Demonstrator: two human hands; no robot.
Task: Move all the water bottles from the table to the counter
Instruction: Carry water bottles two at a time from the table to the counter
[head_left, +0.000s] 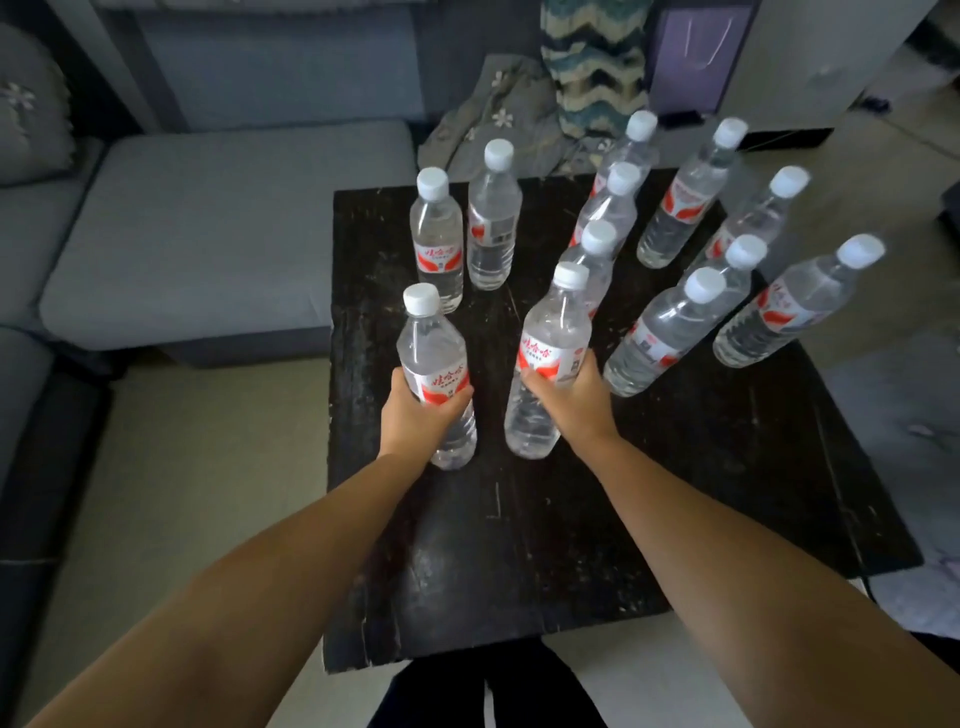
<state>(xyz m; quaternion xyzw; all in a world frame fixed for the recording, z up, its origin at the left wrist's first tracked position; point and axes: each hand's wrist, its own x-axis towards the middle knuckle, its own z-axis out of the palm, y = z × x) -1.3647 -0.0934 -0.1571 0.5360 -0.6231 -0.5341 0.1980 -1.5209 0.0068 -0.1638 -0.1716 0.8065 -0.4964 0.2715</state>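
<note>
Water bottles, clear with white caps and red-and-white labels, stand upright on a dark, scuffed worktop. Far left, a grey sofa sits beside the worktop on a pale floor. The left hand has its fingers wrapped around the label of the near-left bottle, whose base is at the worktop's left edge. Behind it a pair of bottles stands close together at the back left. The right hand holds the near-centre bottle at its label, fingers curled round its far side and mostly hidden; its base looks to rest on the worktop. Behind that bottle a row of three runs toward the back edge. Right of them one bottle stands alone, and four more cluster at the right edge. Beyond the worktop lie a flowered grey cloth and a zigzag-patterned knit.
</note>
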